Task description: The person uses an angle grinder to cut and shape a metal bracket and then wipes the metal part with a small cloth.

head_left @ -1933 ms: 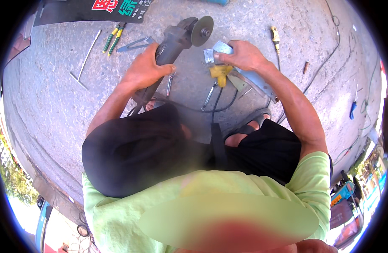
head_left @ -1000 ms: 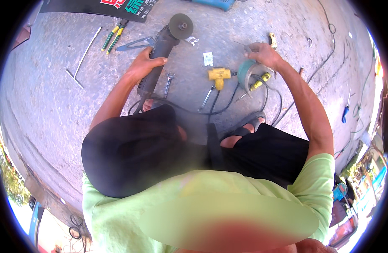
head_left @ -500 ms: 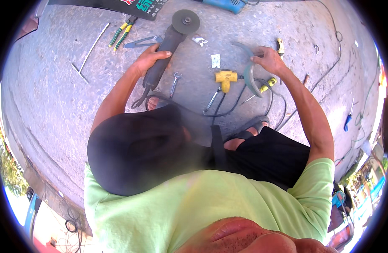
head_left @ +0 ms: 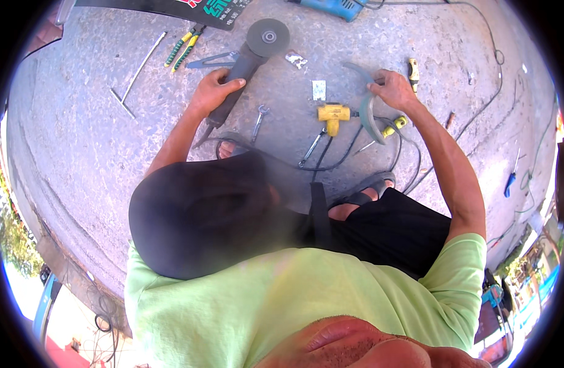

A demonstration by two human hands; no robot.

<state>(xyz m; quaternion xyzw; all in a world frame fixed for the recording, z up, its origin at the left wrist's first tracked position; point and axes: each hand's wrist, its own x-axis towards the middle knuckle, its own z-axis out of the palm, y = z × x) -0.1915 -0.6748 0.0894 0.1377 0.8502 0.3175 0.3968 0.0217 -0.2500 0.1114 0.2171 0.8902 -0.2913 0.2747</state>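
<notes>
**Grinder lowered, curved piece picked up**

The left hand (head_left: pixel 213 92) has carried the angle grinder (head_left: pixel 248 58) away from the middle of the work area, out to the left and farther forward; its disc now lies near the green-handled pliers (head_left: pixel 182 46) on the concrete floor (head_left: pixel 80 159). The right hand (head_left: pixel 392 89) has let go of the flat grey metal piece it pressed down earlier and now grips a curved grey metal strip (head_left: pixel 366 104), holding it just right of the yellow tool (head_left: pixel 333 115). The head view has also shifted, so more floor shows ahead.
</notes>
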